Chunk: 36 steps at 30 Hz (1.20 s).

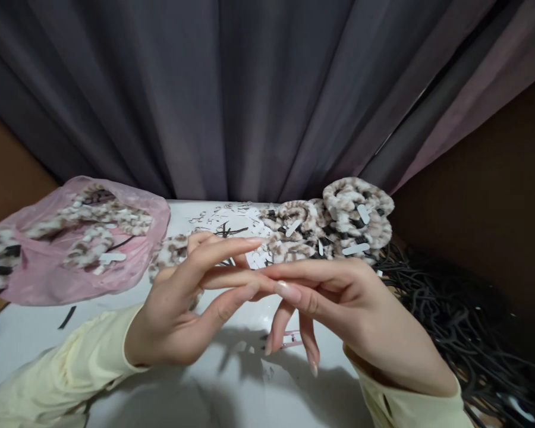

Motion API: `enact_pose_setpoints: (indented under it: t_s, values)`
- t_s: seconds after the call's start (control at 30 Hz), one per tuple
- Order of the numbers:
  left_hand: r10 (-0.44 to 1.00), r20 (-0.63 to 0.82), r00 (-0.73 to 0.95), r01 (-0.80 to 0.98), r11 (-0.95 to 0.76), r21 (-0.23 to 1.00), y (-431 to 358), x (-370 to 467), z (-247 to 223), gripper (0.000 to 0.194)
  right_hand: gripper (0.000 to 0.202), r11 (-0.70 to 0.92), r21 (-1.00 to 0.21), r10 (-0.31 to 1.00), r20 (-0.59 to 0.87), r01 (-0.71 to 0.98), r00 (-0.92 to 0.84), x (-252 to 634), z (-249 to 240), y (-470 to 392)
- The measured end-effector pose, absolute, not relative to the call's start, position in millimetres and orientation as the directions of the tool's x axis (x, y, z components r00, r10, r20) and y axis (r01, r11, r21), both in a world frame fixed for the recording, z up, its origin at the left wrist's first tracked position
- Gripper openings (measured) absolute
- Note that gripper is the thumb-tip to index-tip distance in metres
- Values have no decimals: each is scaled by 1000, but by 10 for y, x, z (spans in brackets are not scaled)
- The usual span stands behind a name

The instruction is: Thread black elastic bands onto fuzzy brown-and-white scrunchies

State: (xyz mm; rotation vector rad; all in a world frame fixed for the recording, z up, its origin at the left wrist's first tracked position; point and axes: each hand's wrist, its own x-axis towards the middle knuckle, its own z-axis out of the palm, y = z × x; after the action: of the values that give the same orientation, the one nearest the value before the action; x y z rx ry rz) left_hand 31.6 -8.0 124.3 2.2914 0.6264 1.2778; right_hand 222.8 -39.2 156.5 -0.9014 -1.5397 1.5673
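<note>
This seems to be a small workshop corner: the white table carries many similar fluffy pieces with white tags, and beside its right edge lies a big heap of black cords

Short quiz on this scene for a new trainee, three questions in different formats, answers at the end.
1. True or false: the pink bag lies on the person's left, with furry patterned pieces in its opening.
2. Multiple choice: what lies tangled on the far side of the right hand, at the person's right?
A) folded towels
B) black cords
C) glass jars
3. Fill in the blank: the sleeve at the wrist of the left hand is pale ______.

Key: 1 true; 2 B; 3 yellow.
</note>
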Motion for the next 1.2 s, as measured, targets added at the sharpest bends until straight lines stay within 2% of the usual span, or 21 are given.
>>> enact_pose_setpoints:
  t_s: [0.13,0.3,0.83,0.93,1.0,1.03,1.1,1.17,1.2]
  values:
    - [502,725,472,172,-859,482,-56,315,1243,50,22,-79,-990,864,-9,-117,-503,2247,1568,-382]
    - [424,786,449,135,-902,409,-13,346,1277,53,24,-127,-985,864,-54,-114,-500,2231,1577,-385]
    - [375,806,458,107,-924,368,-12,356,1300,55,20,-60,-987,891,14,-148,-454,2180,1538,-396]
    - [423,788,448,63,-894,444,-2,346,1282,49,17,-61,-991,907,-4,-121,-422,2187,1541,-391]
    - [553,708,439,2,-789,615,11,334,1279,41,17,-51,-995,924,-16,-82,-382,2201,1547,-387]
    - [638,627,447,-52,-681,730,23,329,1283,33,18,-33,-998,935,-11,-57,-354,2209,1550,-386]
    - [766,361,531,-157,-330,931,60,328,1294,12,21,43,-999,961,38,11,-273,2218,1555,-387]
    - [746,104,658,-167,9,986,104,344,1295,25,22,163,-982,969,140,98,-204,2214,1553,-390]
    - [717,32,696,-149,100,984,122,357,1285,32,22,227,-963,961,199,143,-190,2206,1547,-392]
